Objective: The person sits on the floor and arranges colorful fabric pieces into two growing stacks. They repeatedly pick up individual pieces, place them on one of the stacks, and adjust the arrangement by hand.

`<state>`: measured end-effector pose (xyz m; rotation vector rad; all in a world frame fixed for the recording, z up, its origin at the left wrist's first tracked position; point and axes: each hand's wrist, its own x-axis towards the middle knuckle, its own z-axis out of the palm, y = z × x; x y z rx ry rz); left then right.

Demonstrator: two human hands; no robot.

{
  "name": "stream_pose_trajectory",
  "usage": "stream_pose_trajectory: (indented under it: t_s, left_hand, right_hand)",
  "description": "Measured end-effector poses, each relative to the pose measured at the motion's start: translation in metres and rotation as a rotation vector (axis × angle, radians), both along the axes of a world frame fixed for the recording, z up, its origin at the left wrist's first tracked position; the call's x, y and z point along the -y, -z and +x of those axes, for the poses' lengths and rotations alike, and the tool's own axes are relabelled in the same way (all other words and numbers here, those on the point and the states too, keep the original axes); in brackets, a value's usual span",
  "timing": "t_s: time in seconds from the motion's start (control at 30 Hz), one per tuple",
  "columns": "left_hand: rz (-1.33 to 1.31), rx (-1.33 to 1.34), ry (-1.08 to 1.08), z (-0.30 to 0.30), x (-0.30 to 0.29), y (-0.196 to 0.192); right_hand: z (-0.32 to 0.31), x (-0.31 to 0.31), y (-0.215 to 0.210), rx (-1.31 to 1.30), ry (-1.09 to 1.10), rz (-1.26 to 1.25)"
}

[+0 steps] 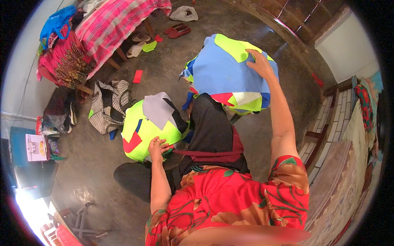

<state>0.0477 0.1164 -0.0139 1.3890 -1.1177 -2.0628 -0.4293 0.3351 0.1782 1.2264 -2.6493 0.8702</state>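
Note:
My right hand (260,65) is spread at the right end of a neon yellow-green cloth piece (233,46), thumb and fingers apart. That piece lies on a blue cloth (221,71) that covers the top of a large heap. Red, white and yellow-green scraps stick out under its near side. My left hand (157,148) rests at the near right side of a smaller heap of yellow-green cloth (135,112), fingers loosely bent and apart, with nothing visible in them. A grey cloth piece (158,110) and a red scrap (132,142) lie on this heap.
A black-and-white checked cloth (106,107) lies left of the smaller heap. A red scrap (138,76) is on the floor (164,61). At the far left stands a bed with a pink checked cover (113,30). Red shoes (177,30) and a white bag (184,13) lie beyond.

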Motion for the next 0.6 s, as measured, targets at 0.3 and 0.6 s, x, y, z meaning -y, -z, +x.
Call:
stream_pose_trajectory:
  t_s: [0.3, 0.6]
  left_hand:
    - [0.002, 0.016, -0.002, -0.002, -0.001, -0.005]
    - [0.015, -0.011, -0.009, -0.001, -0.002, -0.005]
  right_hand:
    - [-0.012, 0.021, 0.015, -0.246, 0.141, 0.100]
    - [-0.023, 0.039, 0.029, -0.333, 0.461, 0.180]
